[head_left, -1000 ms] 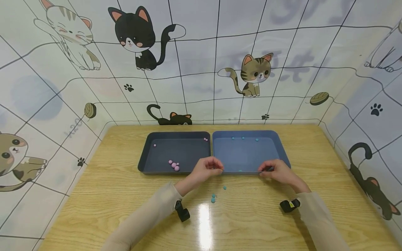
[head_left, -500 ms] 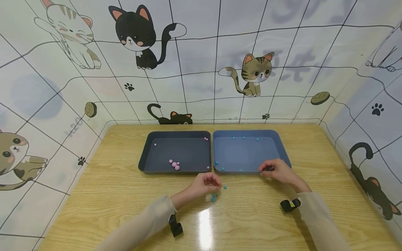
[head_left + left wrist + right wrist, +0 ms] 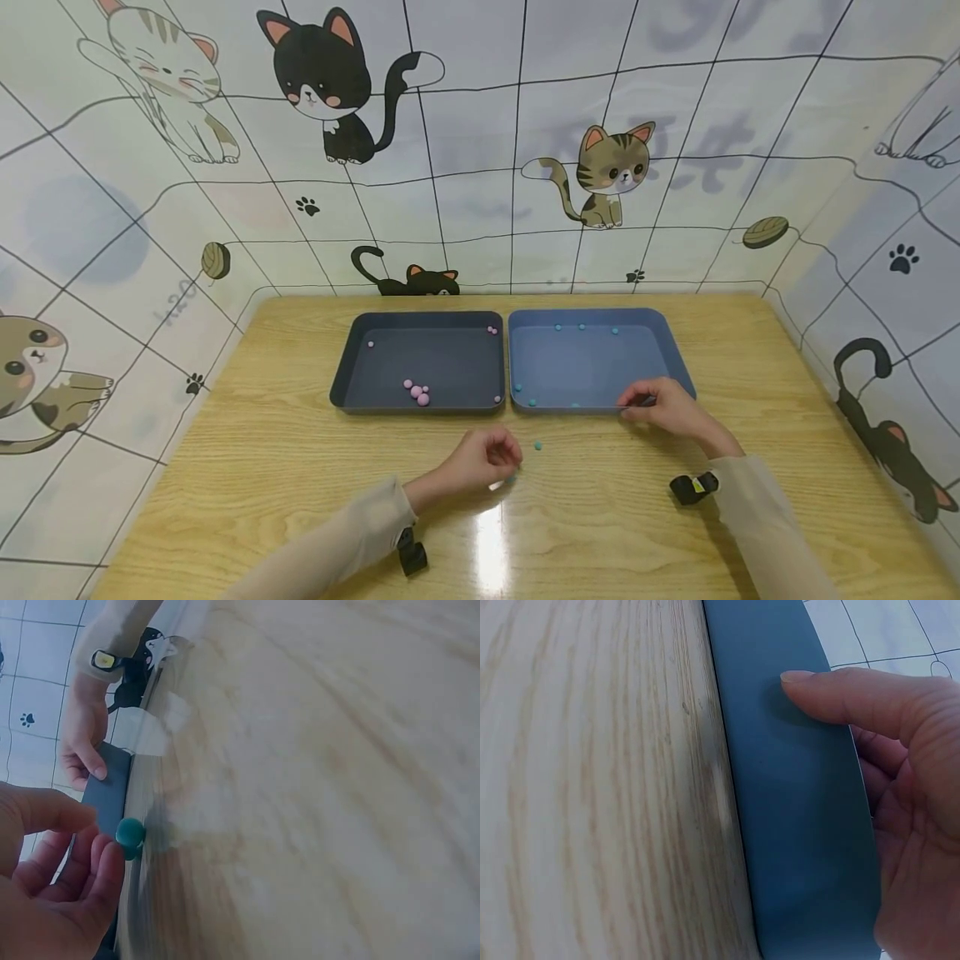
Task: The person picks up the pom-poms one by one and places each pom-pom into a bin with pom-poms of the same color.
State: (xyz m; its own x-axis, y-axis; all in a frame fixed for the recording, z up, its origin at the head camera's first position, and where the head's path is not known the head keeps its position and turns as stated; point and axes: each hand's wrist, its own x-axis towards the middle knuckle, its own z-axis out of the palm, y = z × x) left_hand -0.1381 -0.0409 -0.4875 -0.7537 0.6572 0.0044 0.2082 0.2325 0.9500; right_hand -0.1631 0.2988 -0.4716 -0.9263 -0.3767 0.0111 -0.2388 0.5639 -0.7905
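My left hand [image 3: 483, 460] hovers low over the table in front of the trays, thumb and fingers bent with a gap between them. Just beyond its fingertips is a small teal ball [image 3: 130, 832], partly covering another teal one in the left wrist view. A separate teal ball [image 3: 537, 446] lies a little to the right. At the front rim of the blue tray [image 3: 600, 410], my right hand [image 3: 663, 408] grips the wall. Its thumb [image 3: 810, 694] presses the outer face while the other fingers go behind the rim, partly hidden.
Left of the blue tray stands a dark grey tray [image 3: 450, 410] holding several pink balls [image 3: 417, 392]. Teal balls [image 3: 532, 402] lie along the blue tray's edges. Both trays sit on a wooden table [image 3: 300, 467] before a cat-patterned backdrop [image 3: 480, 167].
My left hand has left the blue tray's front left corner and come down toward me, to the teal balls on the table. The right hand keeps its hold on the rim.
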